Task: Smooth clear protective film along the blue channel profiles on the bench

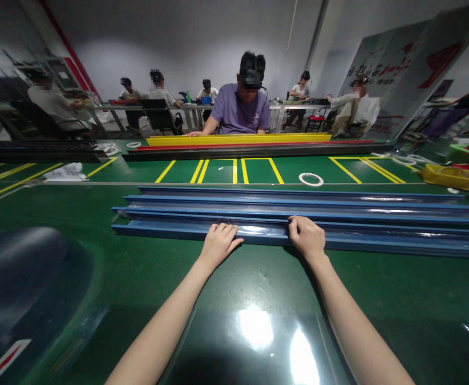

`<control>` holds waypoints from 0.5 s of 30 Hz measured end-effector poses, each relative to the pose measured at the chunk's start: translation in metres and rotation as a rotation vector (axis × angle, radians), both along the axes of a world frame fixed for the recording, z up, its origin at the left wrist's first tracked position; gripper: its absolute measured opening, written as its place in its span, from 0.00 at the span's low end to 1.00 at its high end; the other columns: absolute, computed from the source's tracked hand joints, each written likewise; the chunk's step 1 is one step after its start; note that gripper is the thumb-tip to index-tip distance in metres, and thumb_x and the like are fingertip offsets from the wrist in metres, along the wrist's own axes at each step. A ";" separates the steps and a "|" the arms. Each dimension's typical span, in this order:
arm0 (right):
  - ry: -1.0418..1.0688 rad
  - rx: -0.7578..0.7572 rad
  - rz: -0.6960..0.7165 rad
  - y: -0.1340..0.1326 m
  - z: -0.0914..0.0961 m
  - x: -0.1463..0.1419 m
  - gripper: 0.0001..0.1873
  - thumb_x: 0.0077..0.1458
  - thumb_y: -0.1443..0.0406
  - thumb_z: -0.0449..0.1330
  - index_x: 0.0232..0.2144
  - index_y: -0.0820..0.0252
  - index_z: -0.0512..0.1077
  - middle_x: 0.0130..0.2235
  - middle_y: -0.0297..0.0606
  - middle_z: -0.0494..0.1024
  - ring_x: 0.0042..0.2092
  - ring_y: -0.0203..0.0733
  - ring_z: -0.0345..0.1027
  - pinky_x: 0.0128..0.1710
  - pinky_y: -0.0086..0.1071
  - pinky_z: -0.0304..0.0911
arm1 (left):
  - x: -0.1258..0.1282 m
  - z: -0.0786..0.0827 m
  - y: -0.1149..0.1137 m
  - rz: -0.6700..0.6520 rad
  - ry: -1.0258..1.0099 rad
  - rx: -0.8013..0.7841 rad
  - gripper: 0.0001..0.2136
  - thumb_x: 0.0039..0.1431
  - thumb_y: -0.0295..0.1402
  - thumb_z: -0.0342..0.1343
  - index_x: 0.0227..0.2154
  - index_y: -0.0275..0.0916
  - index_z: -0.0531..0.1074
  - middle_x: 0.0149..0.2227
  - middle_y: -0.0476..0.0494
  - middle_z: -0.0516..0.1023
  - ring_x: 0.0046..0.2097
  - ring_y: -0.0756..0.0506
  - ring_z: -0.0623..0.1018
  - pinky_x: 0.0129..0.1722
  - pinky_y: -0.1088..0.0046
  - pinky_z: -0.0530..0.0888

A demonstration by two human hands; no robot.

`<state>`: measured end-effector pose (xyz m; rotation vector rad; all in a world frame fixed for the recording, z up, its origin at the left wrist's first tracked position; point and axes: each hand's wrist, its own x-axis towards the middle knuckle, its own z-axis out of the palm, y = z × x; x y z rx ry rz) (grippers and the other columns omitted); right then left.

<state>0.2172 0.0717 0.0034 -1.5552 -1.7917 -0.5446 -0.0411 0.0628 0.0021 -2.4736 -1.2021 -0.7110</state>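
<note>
Several long blue channel-shaped profiles (pixel 178 226) lie side by side across the green table, with shiny clear film along their troughs. My left hand (pixel 219 245) rests on the nearest profile, fingers extended over its trough and thumb apart. To its right, my right hand (pixel 309 236) is closed over the same profile, with thumb and forefinger pressed together by the raised edge. Whatever is between those fingers, perhaps film or the edge itself, is hidden.
Across the table (pixel 146 283), a person in a purple shirt (pixel 238 109) sits behind yellow profiles (pixel 234 140) and dark profiles (pixel 258 151). A white tape ring (pixel 310 179) lies beyond the blue profiles. Crumpled white material (pixel 66 172) is at left, a yellow bin (pixel 453 177) at right.
</note>
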 end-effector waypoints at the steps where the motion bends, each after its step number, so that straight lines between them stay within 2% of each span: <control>1: 0.004 -0.013 -0.003 0.000 0.000 0.000 0.15 0.52 0.67 0.47 0.27 0.60 0.74 0.32 0.35 0.78 0.33 0.35 0.70 0.29 0.25 0.58 | 0.000 0.000 0.000 0.003 0.003 -0.009 0.13 0.59 0.41 0.45 0.38 0.38 0.68 0.37 0.44 0.76 0.38 0.46 0.71 0.35 0.69 0.60; 15: 0.013 -0.048 -0.019 -0.002 0.002 0.000 0.14 0.52 0.66 0.48 0.29 0.59 0.74 0.32 0.35 0.78 0.33 0.35 0.70 0.29 0.25 0.57 | 0.001 0.000 0.001 0.032 0.041 -0.010 0.15 0.59 0.42 0.43 0.34 0.37 0.69 0.31 0.45 0.75 0.33 0.47 0.70 0.31 0.70 0.58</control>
